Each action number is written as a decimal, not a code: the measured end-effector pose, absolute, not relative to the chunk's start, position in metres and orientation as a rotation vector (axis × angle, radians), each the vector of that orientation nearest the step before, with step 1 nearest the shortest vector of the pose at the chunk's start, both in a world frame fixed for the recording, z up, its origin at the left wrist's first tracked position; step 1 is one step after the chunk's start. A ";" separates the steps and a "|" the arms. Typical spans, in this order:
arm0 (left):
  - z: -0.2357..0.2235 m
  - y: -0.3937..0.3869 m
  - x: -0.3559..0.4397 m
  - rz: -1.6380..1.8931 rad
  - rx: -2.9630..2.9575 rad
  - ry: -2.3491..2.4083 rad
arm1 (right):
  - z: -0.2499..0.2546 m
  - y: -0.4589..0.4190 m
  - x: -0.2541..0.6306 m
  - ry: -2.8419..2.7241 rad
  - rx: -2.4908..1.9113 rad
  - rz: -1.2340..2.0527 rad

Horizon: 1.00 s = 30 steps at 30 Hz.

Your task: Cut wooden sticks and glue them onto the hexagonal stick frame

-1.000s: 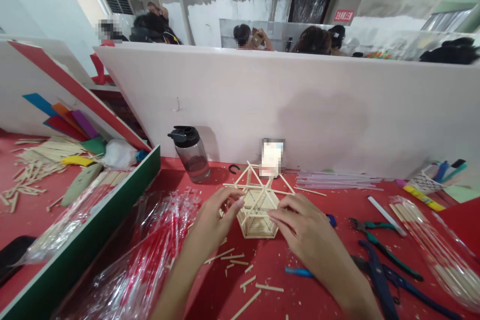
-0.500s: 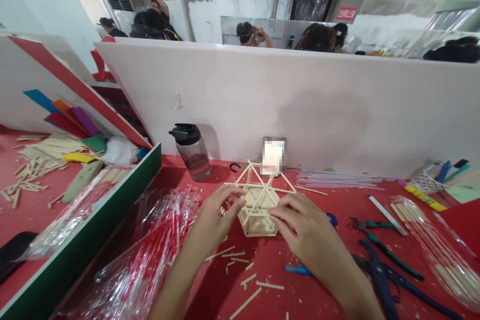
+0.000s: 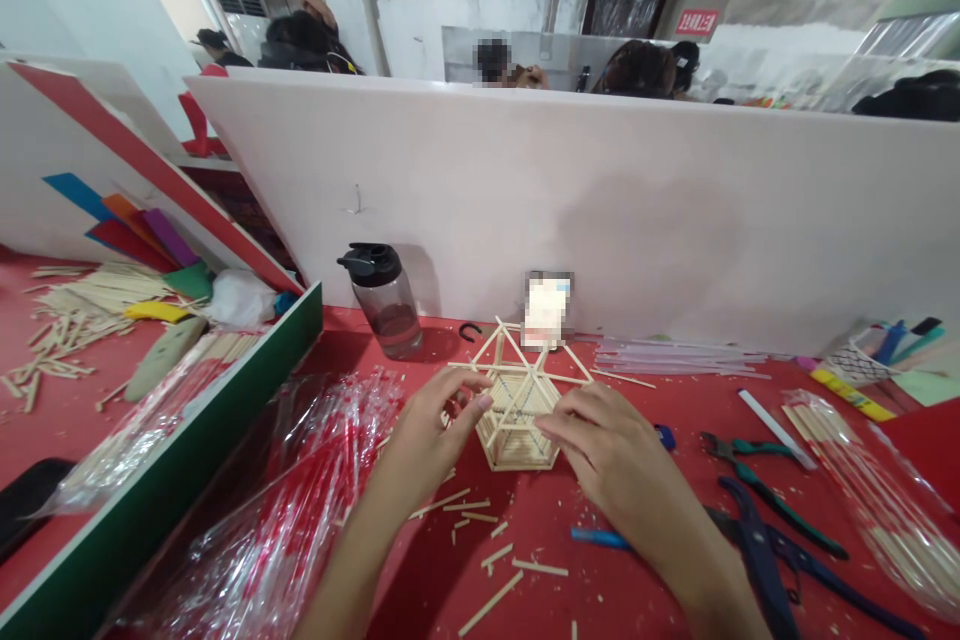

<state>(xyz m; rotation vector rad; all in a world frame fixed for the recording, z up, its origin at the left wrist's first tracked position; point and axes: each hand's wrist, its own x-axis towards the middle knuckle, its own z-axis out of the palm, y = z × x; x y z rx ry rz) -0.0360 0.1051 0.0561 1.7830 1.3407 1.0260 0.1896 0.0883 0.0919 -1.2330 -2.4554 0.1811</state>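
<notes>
A small six-sided model of wooden sticks (image 3: 523, 465) stands on the red table between my hands. Its upper part is a frame of crossed sticks, some jutting past the corners. At its left side, my left hand (image 3: 439, 420) has thumb and forefinger closed on the frame's edge. From the right, my right hand (image 3: 611, 445) pinches the frame near its front corner; the fingertips partly cover the grip. Short cut stick pieces (image 3: 491, 558) lie scattered in front of the model.
Behind the model are a water bottle (image 3: 382, 305) and a lit phone (image 3: 547, 310) leaning on the white partition (image 3: 480, 190). Pliers (image 3: 780, 510), a blue pen (image 3: 598, 538) and bagged sticks (image 3: 870, 490) lie right. Plastic wrapping (image 3: 285, 510) and a green divider (image 3: 180, 440) are left.
The view has tilted very slightly. Both hands and the stick model stay in nearly the same place, with the right fingers shifted only a little.
</notes>
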 end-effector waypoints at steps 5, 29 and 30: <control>0.056 0.105 -0.036 1.030 1.777 1.321 | 0.090 0.088 0.189 -2.452 -1.228 0.179; 0.051 0.106 -0.037 1.015 1.755 1.343 | 0.094 0.086 0.185 -2.331 -1.329 0.298; 0.051 0.106 -0.037 1.014 1.758 1.345 | 0.094 0.086 0.184 -2.328 -1.327 0.298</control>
